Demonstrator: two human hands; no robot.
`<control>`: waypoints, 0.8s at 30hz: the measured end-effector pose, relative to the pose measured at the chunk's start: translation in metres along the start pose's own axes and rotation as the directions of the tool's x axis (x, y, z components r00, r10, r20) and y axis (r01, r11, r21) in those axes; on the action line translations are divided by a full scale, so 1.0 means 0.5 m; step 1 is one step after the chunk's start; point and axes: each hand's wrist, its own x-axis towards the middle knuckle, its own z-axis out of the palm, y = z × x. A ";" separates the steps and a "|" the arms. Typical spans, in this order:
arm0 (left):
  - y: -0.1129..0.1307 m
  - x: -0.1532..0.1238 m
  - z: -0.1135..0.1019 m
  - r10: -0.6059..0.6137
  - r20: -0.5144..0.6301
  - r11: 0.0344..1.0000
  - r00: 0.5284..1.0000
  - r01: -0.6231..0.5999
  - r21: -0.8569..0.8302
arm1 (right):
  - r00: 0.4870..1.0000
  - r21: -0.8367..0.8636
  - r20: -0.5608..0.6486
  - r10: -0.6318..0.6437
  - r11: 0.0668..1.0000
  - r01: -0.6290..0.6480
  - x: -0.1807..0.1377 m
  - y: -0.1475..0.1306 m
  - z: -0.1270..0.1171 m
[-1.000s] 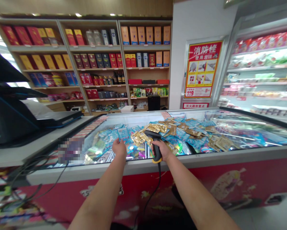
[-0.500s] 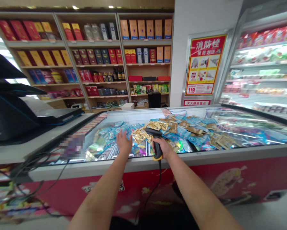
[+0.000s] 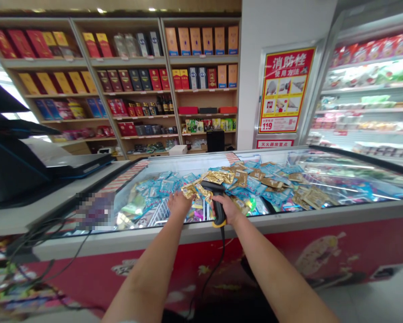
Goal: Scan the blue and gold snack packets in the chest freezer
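My right hand is wrapped round the handle of a black and yellow barcode scanner, whose head points left over shiny gold packets. A cord runs down from its handle. My left hand is at the near left edge of a crumpled gold packet, its fingers closed on that edge and partly hidden. More gold packets lie just beyond the scanner. Around them spread blue packets and brown packets, all on the glass top of a chest freezer.
A counter with a dark machine stands at my left, cables hanging by the freezer's corner. Shelves of boxes line the back wall. A red fire-hydrant sign and a lit cooler are on the right.
My left hand has moved right and turned from spread fingers above the blue packets to the gold packet's edge. The scanner stays in my right hand. The view has shifted slightly.
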 end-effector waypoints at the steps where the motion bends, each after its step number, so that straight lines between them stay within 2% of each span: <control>1: -0.002 -0.001 -0.002 -0.008 -0.007 1.000 1.000 0.008 -0.009 | 1.000 -0.005 0.001 0.001 1.000 -0.001 -0.001 -0.001 0.001; 10: -0.009 -0.009 -0.012 -0.109 -0.055 0.991 0.993 0.104 -0.086 | 1.000 -0.008 -0.007 0.012 1.000 -0.012 -0.009 -0.007 0.004; 17: -0.022 -0.003 -0.013 -0.153 -0.059 0.937 0.986 0.126 -0.327 | 1.000 -0.018 0.000 -0.001 1.000 0.001 -0.007 -0.004 0.002; 20: -0.026 0.000 -0.009 -0.168 -0.093 0.920 0.981 0.123 -0.371 | 1.000 -0.023 0.001 0.007 1.000 -0.007 -0.007 -0.004 0.002; 24: -0.024 -0.001 -0.010 -0.201 -0.075 0.899 0.977 0.154 -0.410 | 1.000 -0.028 0.010 0.005 1.000 -0.005 -0.005 -0.002 0.000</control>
